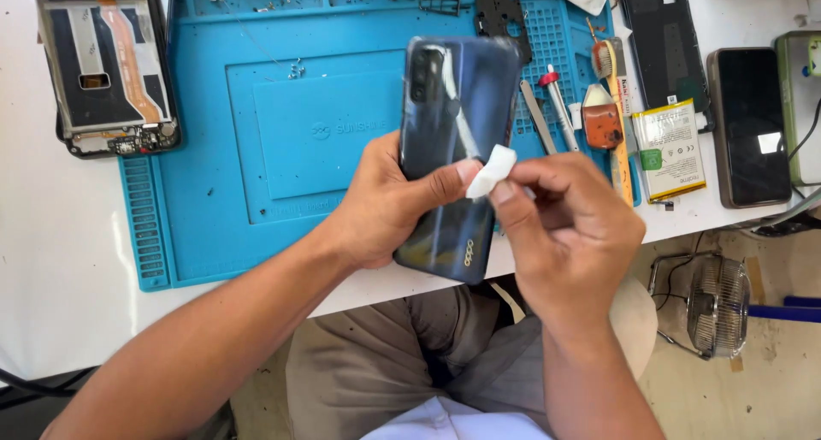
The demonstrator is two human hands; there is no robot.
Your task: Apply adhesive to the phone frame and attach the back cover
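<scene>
- Nearest the camera: the person's lap in grey-brown trousers (376, 354), with both forearms reaching forward over it.
- Left hand (385, 205): clenched around a dark blue phone (457, 149), back cover facing up, camera end pointing away from the person. Thumb lies across the cover near its right edge; the other fingers wrap behind and are hidden.
- Right hand (569, 226): fingers curled, thumb and forefinger pinching a small white wad (491, 171), cloth or tissue, cannot tell which.
- The wad touches the phone's back cover at its right edge, just beside the left thumb tip.
- The phone is held tilted above the front edge of a blue work mat (222, 149) on a white table (60, 260).
- On the mat's right side: tweezers (537, 115), a red-tipped tool (558, 102), a brush (609, 81).
- Just beyond: a battery (670, 147) and a dark phone (750, 124) lying flat.
- Far left: an opened phone frame (104, 64).
- On the floor, right: a small fan (717, 303).
</scene>
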